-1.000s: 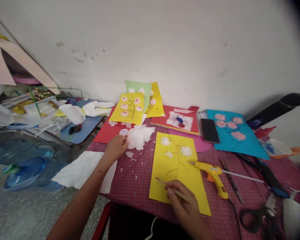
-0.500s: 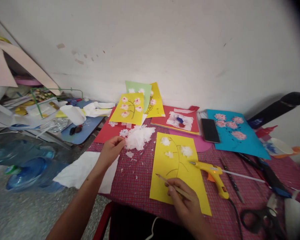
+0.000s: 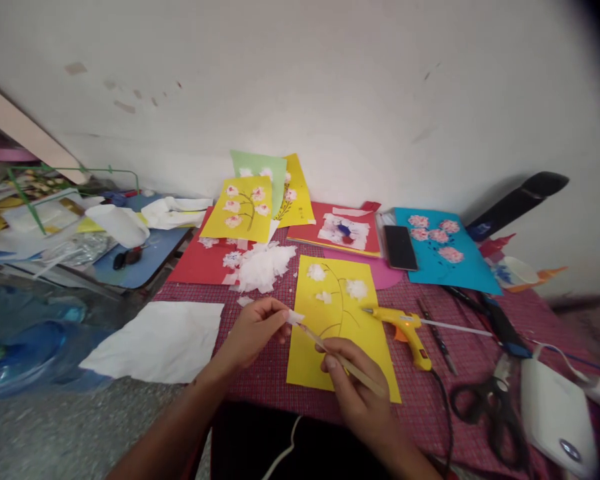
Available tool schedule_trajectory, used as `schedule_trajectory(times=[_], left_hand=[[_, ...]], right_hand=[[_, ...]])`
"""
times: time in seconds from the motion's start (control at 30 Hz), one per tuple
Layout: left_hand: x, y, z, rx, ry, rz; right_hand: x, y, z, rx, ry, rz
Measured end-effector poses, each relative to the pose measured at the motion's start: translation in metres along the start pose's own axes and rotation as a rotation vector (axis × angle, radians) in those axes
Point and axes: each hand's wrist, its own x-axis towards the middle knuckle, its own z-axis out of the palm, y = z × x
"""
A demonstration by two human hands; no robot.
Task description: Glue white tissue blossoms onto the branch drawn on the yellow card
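Note:
My left hand (image 3: pixel 257 331) pinches a small scrap of white tissue paper (image 3: pixel 293 317) between thumb and fingertips. Against that scrap rests the pointed tip of a pale pencil (image 3: pixel 347 363), gripped in my right hand (image 3: pixel 359 383). Both hands are at the lower left part of a yellow sheet (image 3: pixel 307 370), which carries a drawn brown branch and several white paper blossoms. Behind my left hand lies a heap of torn white tissue pieces (image 3: pixel 265 268). A yellow hot glue gun (image 3: pixel 405 330) rests on the sheet's right edge, its nozzle over the paper.
Right of the sheet lie black-handled scissors (image 3: pixel 495 407), a pen (image 3: pixel 439 340) and a white box-shaped device (image 3: pixel 557 410). A phone (image 3: pixel 400 247) and a blue flower picture (image 3: pixel 473 267) are farther back. Finished yellow cards (image 3: pixel 240 220) lean near the wall. White paper (image 3: pixel 160 340) overhangs the left table edge.
My left hand has come from the tissue heap toward the pencil tip, bringing a tissue scrap. The pencil stays in my right hand. The view has shifted to the right.

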Motion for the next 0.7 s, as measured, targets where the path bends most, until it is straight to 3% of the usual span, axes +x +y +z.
schedule_trajectory(times=[0.43, 0.7], left_hand=[[-0.008, -0.002, 0.008, 0.277, -0.11, 0.021], [0.004, -0.017, 0.024, 0.539, -0.17, 0.218]], right_hand=[[-0.001, 0.01, -0.003, -0.003, -0.035, 0.087], [0.011, 0.017, -0.02, -0.108, -0.054, 0.158]])
